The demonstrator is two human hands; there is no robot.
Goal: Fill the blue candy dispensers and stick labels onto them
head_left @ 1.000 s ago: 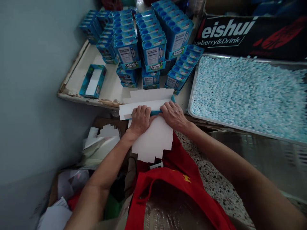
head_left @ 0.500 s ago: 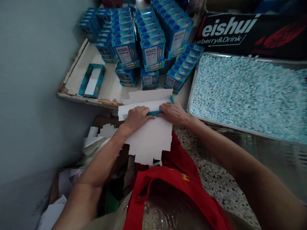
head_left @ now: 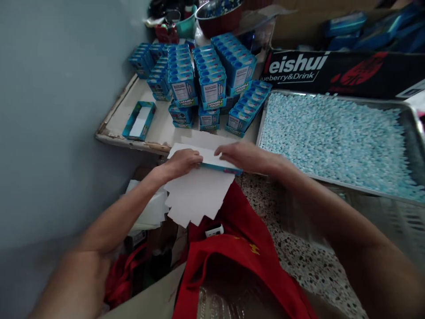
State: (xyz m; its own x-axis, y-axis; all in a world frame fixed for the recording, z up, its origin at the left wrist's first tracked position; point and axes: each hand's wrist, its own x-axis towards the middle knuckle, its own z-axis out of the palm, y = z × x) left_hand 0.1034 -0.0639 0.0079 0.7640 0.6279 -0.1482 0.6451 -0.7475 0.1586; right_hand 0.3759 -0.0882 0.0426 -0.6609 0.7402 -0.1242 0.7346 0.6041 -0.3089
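A partly folded cardboard box (head_left: 199, 195), white inside with a blue printed side, is in front of me at the table's edge. One wide white panel with notched edges hangs down towards my lap. My left hand (head_left: 184, 163) is closed round the left part of the folded strip, fingers on top. My right hand (head_left: 244, 156) is over the right part, its bent fingertips against the white card; its thumb is partly hidden. On the table's left lies a folded blue tray box (head_left: 126, 128) with a white bottom.
Stacked blue candy packs (head_left: 212, 86) stand at the back of the table (head_left: 162, 122). A metal tray (head_left: 413, 128) of pale blue candies (head_left: 332, 137) lies to the right, before a black carton (head_left: 299, 73). White card pieces (head_left: 152, 208) sit below left. A wall (head_left: 66, 110) closes off the left.
The folded strip has turned, its blue side now facing me, and the hanging panel has swung left. My right hand has shifted its hold. The view has tilted up, showing bowls at the back.
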